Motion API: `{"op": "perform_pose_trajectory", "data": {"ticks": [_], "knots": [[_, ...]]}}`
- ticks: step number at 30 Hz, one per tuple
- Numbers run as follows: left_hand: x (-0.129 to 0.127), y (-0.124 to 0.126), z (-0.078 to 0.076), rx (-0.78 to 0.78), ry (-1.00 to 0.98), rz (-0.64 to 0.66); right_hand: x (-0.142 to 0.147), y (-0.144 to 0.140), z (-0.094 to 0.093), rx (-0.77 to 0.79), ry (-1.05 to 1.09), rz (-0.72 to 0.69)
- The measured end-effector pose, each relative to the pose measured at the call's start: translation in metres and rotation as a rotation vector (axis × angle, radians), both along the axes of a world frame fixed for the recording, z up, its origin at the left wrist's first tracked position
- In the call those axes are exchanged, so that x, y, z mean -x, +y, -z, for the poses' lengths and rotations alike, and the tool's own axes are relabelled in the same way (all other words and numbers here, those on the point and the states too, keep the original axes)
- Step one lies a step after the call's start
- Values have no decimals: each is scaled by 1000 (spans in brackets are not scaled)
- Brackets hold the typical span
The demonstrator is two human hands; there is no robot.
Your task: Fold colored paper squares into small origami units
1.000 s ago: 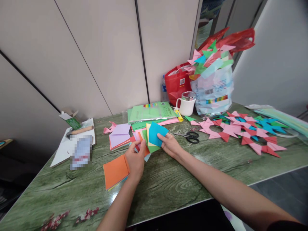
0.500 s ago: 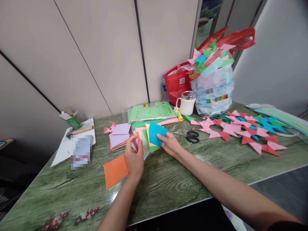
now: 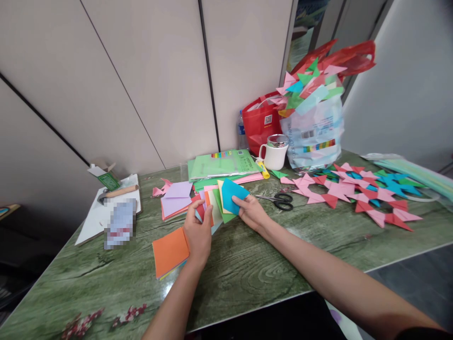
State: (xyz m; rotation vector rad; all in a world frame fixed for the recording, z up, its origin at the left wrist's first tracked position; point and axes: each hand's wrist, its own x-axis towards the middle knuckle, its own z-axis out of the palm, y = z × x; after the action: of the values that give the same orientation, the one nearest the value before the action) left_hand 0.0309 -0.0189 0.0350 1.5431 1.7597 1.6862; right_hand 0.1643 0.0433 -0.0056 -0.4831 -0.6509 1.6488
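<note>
A fan of coloured paper sheets (image 3: 230,194) is spread between my two hands, with a blue sheet at its right end and green, yellow, white and orange ones behind it. My right hand (image 3: 252,212) pinches the blue end, thumb on top. At the fan's left end, my left hand (image 3: 197,231) is closed with bent fingers around red and light-blue sheets. Close by my left wrist lies a stack of square paper (image 3: 171,251), orange on top. Purple paper (image 3: 178,190) rests on red sheets just beyond my left hand.
Black-handled scissors (image 3: 282,202) lie right of the fan. Behind are green paper packs (image 3: 224,165), a white mug (image 3: 275,155), a red bag (image 3: 260,125) and a full plastic bag (image 3: 314,132). Folded paper pieces (image 3: 339,189) spread rightward. A hammer (image 3: 120,191) lies on a white board at left.
The fan has shifted slightly, with the blue sheet a little further right and more of the orange sheet showing by my left fingers. Both hands stay in nearly the same place.
</note>
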Motion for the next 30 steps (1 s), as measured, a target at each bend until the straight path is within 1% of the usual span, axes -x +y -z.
{"op": "perform_pose_trajectory", "data": {"ticks": [2,4,7,10,20,30], "knots": [[0,0,-1,-39,11,-41,0,0,0,0,3,4],[0,0,-1,-66,14,-54,0,-1,0,-2,6,7],[1,1,0,0,10,-14,1,-1,0,-5,10,10],[1,2,3,48,10,-18,0,0,-1,-9,4,11],[1,2,5,45,36,23,0,0,0,-22,-9,-9],[2,4,4,54,-13,89,0,0,0,-20,3,-24]]}}
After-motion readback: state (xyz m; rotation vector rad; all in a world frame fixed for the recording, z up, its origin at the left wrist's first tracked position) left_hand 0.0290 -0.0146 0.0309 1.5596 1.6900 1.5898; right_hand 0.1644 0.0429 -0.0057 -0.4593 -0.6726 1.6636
